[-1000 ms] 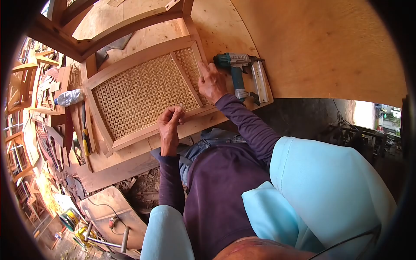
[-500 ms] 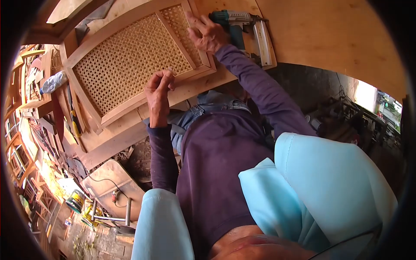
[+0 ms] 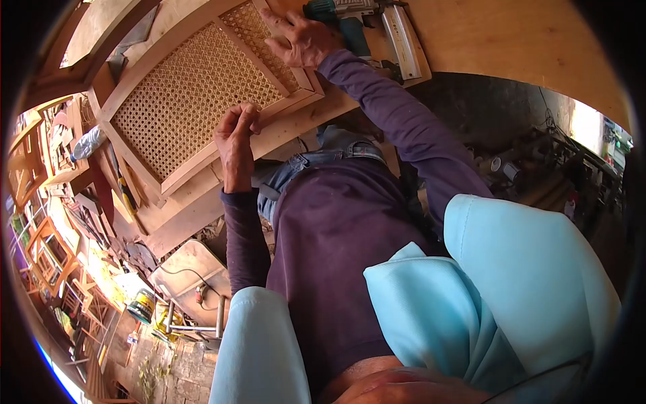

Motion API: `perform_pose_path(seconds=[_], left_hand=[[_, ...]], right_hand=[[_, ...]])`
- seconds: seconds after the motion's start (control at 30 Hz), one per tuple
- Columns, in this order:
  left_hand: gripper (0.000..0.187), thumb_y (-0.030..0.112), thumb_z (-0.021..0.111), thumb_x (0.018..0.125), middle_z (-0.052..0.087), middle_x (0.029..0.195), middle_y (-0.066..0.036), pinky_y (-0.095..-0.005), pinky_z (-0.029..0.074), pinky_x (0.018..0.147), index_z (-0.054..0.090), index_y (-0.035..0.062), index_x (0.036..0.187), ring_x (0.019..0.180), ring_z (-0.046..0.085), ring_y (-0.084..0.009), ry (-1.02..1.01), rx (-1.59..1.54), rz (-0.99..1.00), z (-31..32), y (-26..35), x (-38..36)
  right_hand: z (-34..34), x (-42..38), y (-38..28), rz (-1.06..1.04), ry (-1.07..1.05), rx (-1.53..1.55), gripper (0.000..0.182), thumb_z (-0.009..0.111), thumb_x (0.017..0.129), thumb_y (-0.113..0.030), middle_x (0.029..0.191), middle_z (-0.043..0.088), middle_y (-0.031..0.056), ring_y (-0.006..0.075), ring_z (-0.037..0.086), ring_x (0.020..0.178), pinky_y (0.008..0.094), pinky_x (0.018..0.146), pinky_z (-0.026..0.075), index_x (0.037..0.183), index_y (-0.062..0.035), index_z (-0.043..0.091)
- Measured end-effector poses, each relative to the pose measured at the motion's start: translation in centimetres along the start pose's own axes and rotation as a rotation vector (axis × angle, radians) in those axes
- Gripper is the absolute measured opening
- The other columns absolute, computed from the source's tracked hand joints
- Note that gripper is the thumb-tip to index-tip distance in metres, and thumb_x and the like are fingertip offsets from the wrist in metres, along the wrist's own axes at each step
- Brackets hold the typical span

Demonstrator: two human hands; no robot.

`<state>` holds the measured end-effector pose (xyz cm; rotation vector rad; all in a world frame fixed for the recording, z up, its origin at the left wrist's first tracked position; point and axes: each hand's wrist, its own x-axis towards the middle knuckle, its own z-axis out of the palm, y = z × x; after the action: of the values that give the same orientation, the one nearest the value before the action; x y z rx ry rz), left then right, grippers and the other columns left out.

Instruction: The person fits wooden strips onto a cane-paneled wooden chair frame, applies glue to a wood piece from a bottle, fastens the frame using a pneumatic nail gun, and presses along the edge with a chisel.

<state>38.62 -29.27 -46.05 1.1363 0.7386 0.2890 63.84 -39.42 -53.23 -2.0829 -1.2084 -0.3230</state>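
A wooden frame panel [image 3: 176, 176] with woven cane webbing [image 3: 195, 87] lies on the workbench in front of me. A slim wooden divider crosses the cane near its right end. My left hand [image 3: 235, 138] is above the panel's near rail, thumb and fingertips pinched together; whatever they hold, if anything, is too small to make out. With fingers spread, my right hand [image 3: 301, 42] is over the narrow cane section and the right rail, seemingly touching the panel. A teal and silver nail gun [image 3: 353, 30] lies just beyond that hand, partly hidden by it.
A plastic bottle [image 3: 89, 143] and a yellow-and-black handled tool [image 3: 126, 195] lie left of the panel. Below stands a stool [image 3: 192, 269] with a cable on it, beside a yellow power tool [image 3: 165, 322]. Wood pieces crowd the left; a plywood sheet [image 3: 511, 40] spans the upper right.
The view has shifted slightly, so the panel and hands appear higher and further left. My right hand's fingers have spread more over the panel; my left hand stays pinched.
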Motion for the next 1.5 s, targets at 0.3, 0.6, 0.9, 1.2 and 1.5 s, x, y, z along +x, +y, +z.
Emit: perform_pose_path(seconds=[0.3,0.6,0.9,1.2,1.5], left_hand=[[0.014,0.014,0.07,0.104,0.067,0.092,-0.002,-0.025,0.047,0.073,0.072,-0.0002,0.103,0.079,0.058,-0.0095,-0.008,-0.11,-0.125,-0.1,1.5,0.1],[0.012,0.012,0.065,0.107,0.062,0.097,-0.004,-0.0263,0.047,0.076,0.068,0.001,0.103,0.082,0.054,-0.0119,-0.116,-0.238,-0.197,2.3,2.1,-1.3],[0.013,0.015,0.069,0.104,0.068,0.09,-0.002,-0.0276,0.049,0.076,0.07,0.0022,0.103,0.079,0.059,-0.0133,-0.061,0.39,0.028,3.5,3.6,-1.8],[0.012,0.008,0.071,0.088,0.064,0.093,-0.01,-0.0445,0.054,0.079,0.069,0.0063,0.1,0.09,0.066,-0.0314,-0.527,1.355,0.935,7.6,6.3,1.9],[0.011,0.009,0.074,0.095,0.071,0.092,-0.012,-0.0405,0.056,0.076,0.071,-0.0001,0.1,0.085,0.071,-0.0274,-0.599,1.176,0.715,8.6,7.3,3.5]], right_hand=[[1.9,-0.1,0.2,0.009,0.04,0.067,0.063,0.067,0.099,-0.037,0.11,0.067,0.015,0.0349,0.073,0.078,0.0458,0.068,0.064,0.159,-0.0268,0.051],[2.2,-0.3,0.1,0.03,0.084,0.063,0.061,0.066,0.099,-0.039,0.111,0.07,0.0163,0.0357,0.075,0.08,0.0461,0.068,0.065,0.157,-0.0274,0.053],[2.0,-0.2,0.3,0.013,0.095,0.075,0.061,0.069,0.098,-0.038,0.108,0.07,0.0158,0.0341,0.074,0.077,0.0453,0.065,0.064,0.157,-0.0264,0.054],[1.9,-0.1,0.3,0.05,0.053,0.154,0.062,0.07,0.098,-0.038,0.122,0.071,0.024,0.0402,0.076,0.087,0.0468,0.075,0.065,0.157,-0.0263,0.054],[2.4,-0.5,0.3,0.093,0.035,0.145,0.067,0.067,0.096,-0.039,0.142,0.063,0.0308,0.0463,0.076,0.096,0.0477,0.081,0.065,0.16,-0.0289,0.05]])
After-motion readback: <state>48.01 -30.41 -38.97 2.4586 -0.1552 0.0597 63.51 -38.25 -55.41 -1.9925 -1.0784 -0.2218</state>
